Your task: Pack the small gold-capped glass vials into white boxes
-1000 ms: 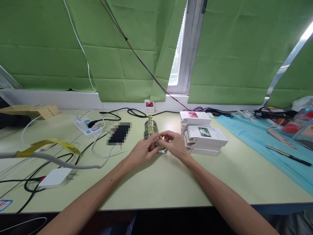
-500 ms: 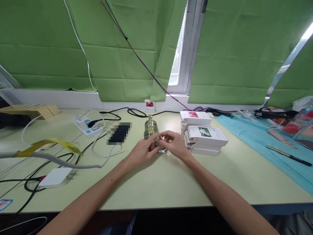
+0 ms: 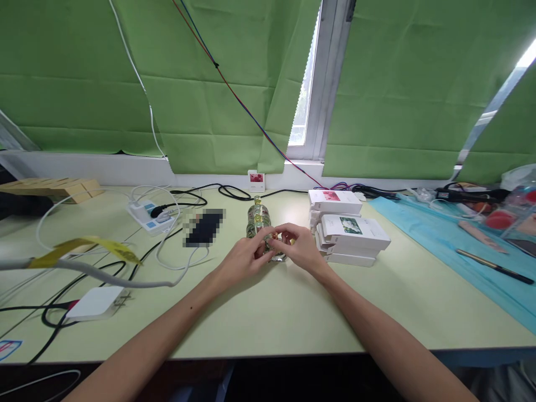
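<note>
Close together near the middle of the table are my left hand [image 3: 243, 258] and my right hand [image 3: 302, 249]. Both are closed around a small clear glass bottle [image 3: 280, 257], whose base shows below my fingers. Its upper part is mostly hidden, with a bit of orange-red showing between the fingertips. Just behind my left fingers, a row of similar round glass bottles [image 3: 253, 216] with yellowish stoppers runs away from me.
Stacked white boxes [image 3: 360, 237] stand to the right of my hands. A phone [image 3: 205, 228], a power strip [image 3: 151, 218], a white adapter [image 3: 95, 304] and tangled cables lie left. On the right, a pen [image 3: 494, 266] rests on blue sheeting [image 3: 431, 245].
</note>
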A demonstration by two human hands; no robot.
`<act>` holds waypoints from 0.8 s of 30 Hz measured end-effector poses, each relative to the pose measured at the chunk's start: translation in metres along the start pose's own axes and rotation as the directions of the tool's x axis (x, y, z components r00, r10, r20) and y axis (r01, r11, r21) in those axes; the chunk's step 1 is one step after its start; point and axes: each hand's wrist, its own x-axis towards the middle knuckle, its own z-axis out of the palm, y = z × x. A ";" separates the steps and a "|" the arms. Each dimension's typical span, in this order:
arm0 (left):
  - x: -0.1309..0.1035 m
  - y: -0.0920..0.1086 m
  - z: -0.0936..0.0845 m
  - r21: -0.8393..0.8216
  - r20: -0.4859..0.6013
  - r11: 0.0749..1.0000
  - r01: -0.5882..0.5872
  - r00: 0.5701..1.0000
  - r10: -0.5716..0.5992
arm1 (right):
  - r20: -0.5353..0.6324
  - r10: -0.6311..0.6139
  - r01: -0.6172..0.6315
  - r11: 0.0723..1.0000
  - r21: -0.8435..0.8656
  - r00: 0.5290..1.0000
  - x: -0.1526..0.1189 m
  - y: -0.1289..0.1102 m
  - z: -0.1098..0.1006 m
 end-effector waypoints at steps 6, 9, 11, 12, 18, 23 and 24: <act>0.000 -0.001 0.000 0.002 0.005 1.000 0.010 1.000 -0.010 | 0.020 0.018 -0.017 1.000 -0.017 1.000 0.000 -0.005 -0.003; -0.001 0.000 -0.001 0.008 -0.001 1.000 0.005 1.000 -0.005 | 0.011 0.001 -0.001 0.999 -0.044 1.000 0.000 -0.008 -0.005; -0.001 0.001 -0.001 0.005 -0.012 1.000 -0.003 1.000 0.003 | -0.021 -0.034 0.032 0.996 -0.084 0.999 0.000 -0.010 -0.006; -0.002 0.001 -0.001 0.000 -0.023 1.000 -0.008 1.000 0.008 | -0.037 -0.058 0.054 0.993 -0.109 0.998 0.000 -0.011 -0.006; -0.003 -0.003 0.001 -0.064 -0.151 0.998 0.009 0.988 -0.018 | -0.177 -0.195 0.147 0.957 -0.250 0.965 0.001 -0.015 -0.010; -0.003 -0.007 0.001 0.055 -0.230 0.995 -0.084 0.968 0.095 | -0.263 -0.223 0.070 0.870 -0.487 0.939 0.004 -0.006 -0.018; -0.003 -0.007 0.001 0.089 -0.226 0.989 -0.117 0.965 0.135 | -0.249 -0.208 0.048 0.849 -0.527 0.946 0.005 -0.003 -0.019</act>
